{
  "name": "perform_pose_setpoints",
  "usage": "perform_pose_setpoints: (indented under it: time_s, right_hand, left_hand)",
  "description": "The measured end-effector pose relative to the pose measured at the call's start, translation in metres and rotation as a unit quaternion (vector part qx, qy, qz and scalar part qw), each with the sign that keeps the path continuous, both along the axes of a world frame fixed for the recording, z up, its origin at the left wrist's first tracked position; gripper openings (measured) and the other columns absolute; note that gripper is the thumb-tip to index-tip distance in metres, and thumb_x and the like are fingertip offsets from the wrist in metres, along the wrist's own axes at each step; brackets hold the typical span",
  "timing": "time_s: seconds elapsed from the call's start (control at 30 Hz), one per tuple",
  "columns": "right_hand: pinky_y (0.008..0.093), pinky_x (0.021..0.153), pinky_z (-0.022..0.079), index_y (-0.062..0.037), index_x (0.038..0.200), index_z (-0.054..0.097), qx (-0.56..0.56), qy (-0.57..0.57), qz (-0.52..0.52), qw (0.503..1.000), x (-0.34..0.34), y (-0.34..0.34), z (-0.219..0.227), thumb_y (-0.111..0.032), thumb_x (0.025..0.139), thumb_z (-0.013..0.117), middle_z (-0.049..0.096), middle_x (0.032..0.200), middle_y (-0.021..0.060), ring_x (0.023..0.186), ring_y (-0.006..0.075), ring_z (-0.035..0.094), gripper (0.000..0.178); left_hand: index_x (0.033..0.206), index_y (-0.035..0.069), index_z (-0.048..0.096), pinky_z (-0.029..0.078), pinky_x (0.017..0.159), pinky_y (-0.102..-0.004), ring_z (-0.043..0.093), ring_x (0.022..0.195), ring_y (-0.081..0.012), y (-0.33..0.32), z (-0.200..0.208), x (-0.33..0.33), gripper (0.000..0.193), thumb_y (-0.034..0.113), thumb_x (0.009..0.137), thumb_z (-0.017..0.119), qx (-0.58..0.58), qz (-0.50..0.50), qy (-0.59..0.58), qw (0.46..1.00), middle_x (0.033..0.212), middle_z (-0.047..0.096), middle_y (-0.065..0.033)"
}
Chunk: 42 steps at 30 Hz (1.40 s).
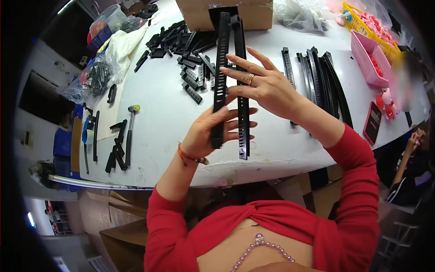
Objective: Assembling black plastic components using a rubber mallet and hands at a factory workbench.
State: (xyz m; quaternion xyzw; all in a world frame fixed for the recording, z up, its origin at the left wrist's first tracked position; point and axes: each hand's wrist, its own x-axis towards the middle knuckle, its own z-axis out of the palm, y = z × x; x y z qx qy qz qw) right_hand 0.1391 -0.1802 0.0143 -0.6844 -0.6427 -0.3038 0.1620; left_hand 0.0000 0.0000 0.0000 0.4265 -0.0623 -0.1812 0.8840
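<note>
Two long black slotted plastic strips stand side by side over the table, a left strip (pixel 221 54) and a right strip (pixel 243 129). My left hand (pixel 201 131) is closed on the left strip near its lower end, thumb in front. Its other fingertips come out from behind the right strip. My right hand (pixel 269 88) lies across the right strip at mid-length, index finger in front and thumb partly hidden behind, pinching it. The remaining right fingers are spread, their tips near the left strip. The two strips come close together at the top.
Short black slotted pieces (pixel 192 79) lie piled at the far left of centre. More long black strips (pixel 317 81) lie at right. A cardboard box (pixel 253 18) stands behind; a hammer (pixel 130 136) lies left. A pink basket (pixel 369 59) and a phone (pixel 372 122) sit at right.
</note>
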Motion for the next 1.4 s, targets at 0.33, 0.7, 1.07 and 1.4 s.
perform_pose_setpoints:
  time_s: [0.33,0.7,1.07,1.4]
  right_hand:
    - [0.0357,0.111,0.034,0.0030,0.143,0.038,0.357,0.692,-0.014,0.628,-0.008,-0.043,-0.037,-0.036,0.105,0.046,0.053,0.133,0.0196,0.128,0.0264,0.049,0.056]
    - [0.0280,0.061,0.052,0.0008,0.118,0.054,0.280,0.689,-0.257,0.617,0.060,-0.148,-0.028,-0.017,0.091,0.067,0.069,0.095,0.0117,0.070,0.0171,0.066,0.035]
    - [0.0480,0.092,0.048,0.0027,0.136,0.045,-0.050,0.242,-0.565,0.787,0.056,-0.152,-0.049,-0.024,0.095,0.062,0.059,0.119,0.0287,0.110,0.0434,0.058,0.052]
    - [0.0412,0.103,0.042,0.0018,0.141,0.044,-0.212,0.136,-0.628,0.736,0.043,-0.186,-0.050,-0.033,0.099,0.056,0.053,0.134,0.0227,0.123,0.0383,0.051,0.056]
  left_hand:
    - [0.129,0.003,0.048,0.055,0.083,-0.0318,0.064,0.093,-0.0166,-0.053,-0.005,0.058,0.034,0.014,0.098,0.060,0.072,-0.004,-0.026,0.997,0.105,0.064,-0.0092]
    - [0.151,-0.003,0.023,0.052,0.093,-0.0368,0.061,0.114,-0.0255,-0.077,-0.030,0.063,0.073,0.025,0.097,0.063,0.479,-0.063,-0.233,0.844,0.134,0.051,-0.0204]
    - [0.154,0.004,0.025,0.051,0.093,-0.0327,0.061,0.114,-0.0220,0.103,-0.028,-0.012,0.070,0.001,0.094,0.060,0.532,0.250,-0.122,0.800,0.140,0.046,-0.0171]
    - [0.132,-0.002,0.053,0.050,0.092,-0.0347,0.063,0.104,-0.0265,0.360,-0.043,-0.045,0.046,0.012,0.089,0.062,0.630,0.628,0.056,0.453,0.119,0.060,-0.0220]
